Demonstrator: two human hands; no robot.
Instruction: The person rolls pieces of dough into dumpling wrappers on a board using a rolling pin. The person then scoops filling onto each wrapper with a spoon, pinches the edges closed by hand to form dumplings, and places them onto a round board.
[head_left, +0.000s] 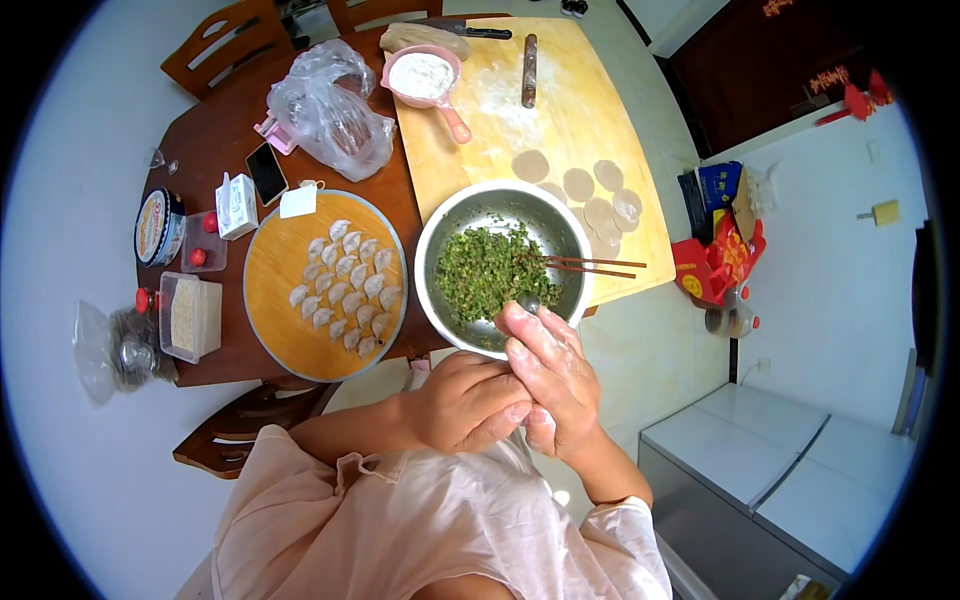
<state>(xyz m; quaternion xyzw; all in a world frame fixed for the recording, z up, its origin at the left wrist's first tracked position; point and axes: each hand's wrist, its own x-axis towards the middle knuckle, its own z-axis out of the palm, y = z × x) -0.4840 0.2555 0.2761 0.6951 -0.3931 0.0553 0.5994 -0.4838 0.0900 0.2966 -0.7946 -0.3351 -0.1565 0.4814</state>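
Note:
My left hand (pixel 465 402) and my right hand (pixel 556 382) are pressed together in front of my chest, at the near rim of a metal bowl (pixel 427 262). Both are closed, with flour on the fingers; whatever lies between them is hidden. Chopped green filling (pixel 488 272) fills much of the bowl, and a pair of chopsticks (pixel 598 266) rests in it, sticking out to the right. On a round board (pixel 270 290) to the left, several folded dumplings (pixel 345 285) lie in rows. Flat round dough wrappers (pixel 578 185) lie behind the bowl on a wooden board (pixel 630 130).
A rolling pin (pixel 529 72), a knife (pixel 488 33) and a pink scoop of flour (pixel 421 77) are on the wooden board. Left of it are a plastic bag (pixel 335 110), a phone (pixel 266 174), a tin (pixel 160 228) and a container of grain (pixel 191 318). A chair (pixel 245 435) stands at lower left.

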